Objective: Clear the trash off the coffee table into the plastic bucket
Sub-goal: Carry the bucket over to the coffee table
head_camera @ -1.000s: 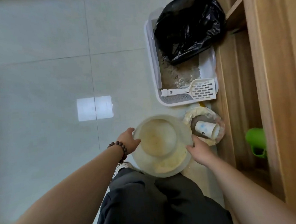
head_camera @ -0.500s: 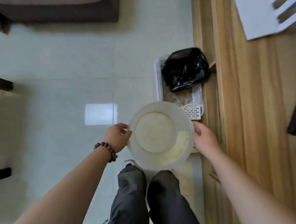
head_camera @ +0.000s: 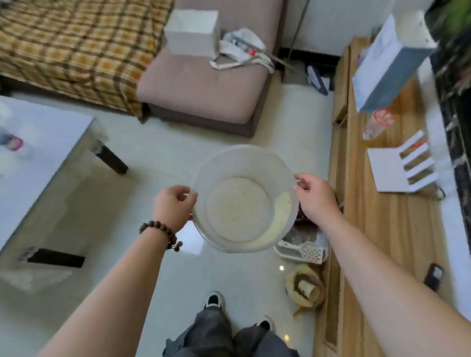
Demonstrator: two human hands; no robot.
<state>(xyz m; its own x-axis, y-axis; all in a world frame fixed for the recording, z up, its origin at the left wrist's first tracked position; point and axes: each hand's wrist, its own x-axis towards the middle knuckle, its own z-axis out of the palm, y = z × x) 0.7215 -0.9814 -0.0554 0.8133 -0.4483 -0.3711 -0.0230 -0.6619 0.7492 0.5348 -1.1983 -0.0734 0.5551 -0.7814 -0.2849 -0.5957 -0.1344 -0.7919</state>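
Observation:
I hold a translucent white plastic bucket [head_camera: 244, 200] in the air above the tiled floor, its inside bare and stained. My left hand [head_camera: 172, 207] grips its left rim and my right hand [head_camera: 315, 198] grips its right rim. The glass coffee table [head_camera: 40, 153] stands at the left; blurred trash, a plastic bottle [head_camera: 5, 138] and pale wrappers, lies on its top. A dark remote [head_camera: 54, 258] shows through the glass on the shelf below.
A brown sofa [head_camera: 205, 85] with a white box is ahead, a plaid blanket to its left. A long wooden cabinet [head_camera: 382, 223] runs along the right. A litter tray with scoop [head_camera: 306, 250] and a bowl holding a paper cup [head_camera: 304, 287] are on the floor beside it.
I have stood up and lifted the bucket from the floor. The view rose from the litter tray to the room, and the sofa and coffee table came into sight.

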